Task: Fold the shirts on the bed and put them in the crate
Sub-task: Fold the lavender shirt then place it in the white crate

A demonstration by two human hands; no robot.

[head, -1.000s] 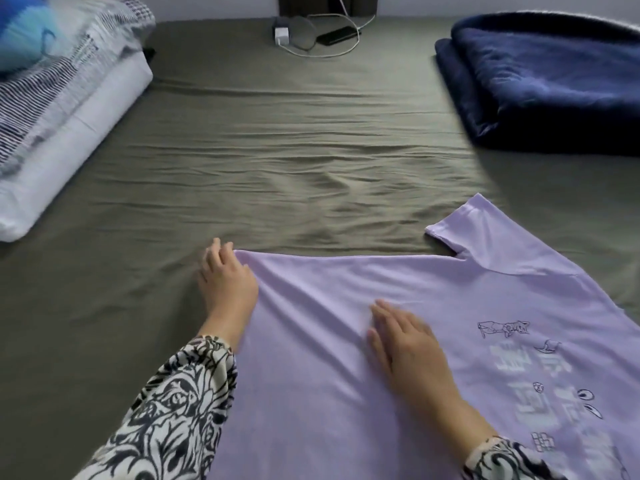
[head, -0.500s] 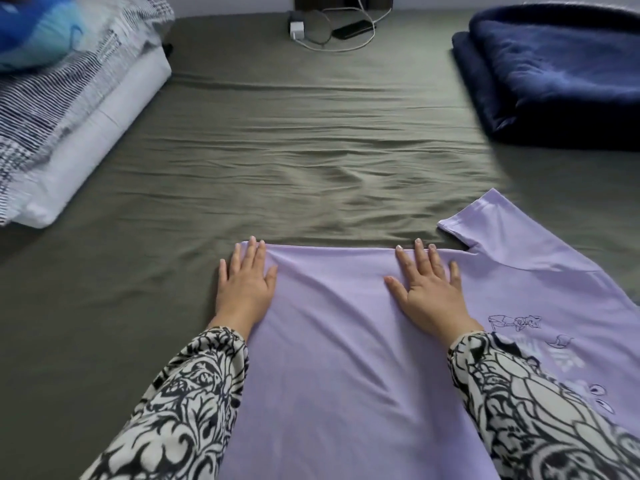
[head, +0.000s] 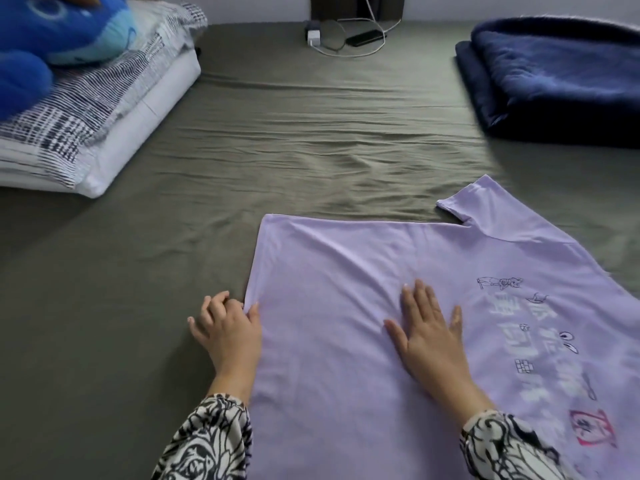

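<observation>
Two hands work the near end of a lilac cotton T-shirt with a printed cartoon front (head: 433,306), which lies spread on the olive-green bed sheet (head: 242,133). Left hand (head: 227,327) has slid back from the far hem corner to the shirt's left edge, thumb and curled fingers pinching the fabric there. Right hand (head: 427,336) has pulled back from the top hem too and lies flat, fingers spread, pressing mid-shirt beside the print. Half a second earlier both palms were flat at the far hem, smoothing. Likely smoothing is done and a first fold of the left edge is starting; nothing folded yet, no crate in view. Farther off: short sleeve (head: 467,202) sticks out at right, striped bedding stack (head: 86,126) far left, folded navy blanket (head: 554,81) far right, charger and cable (head: 332,36) at the head.
</observation>
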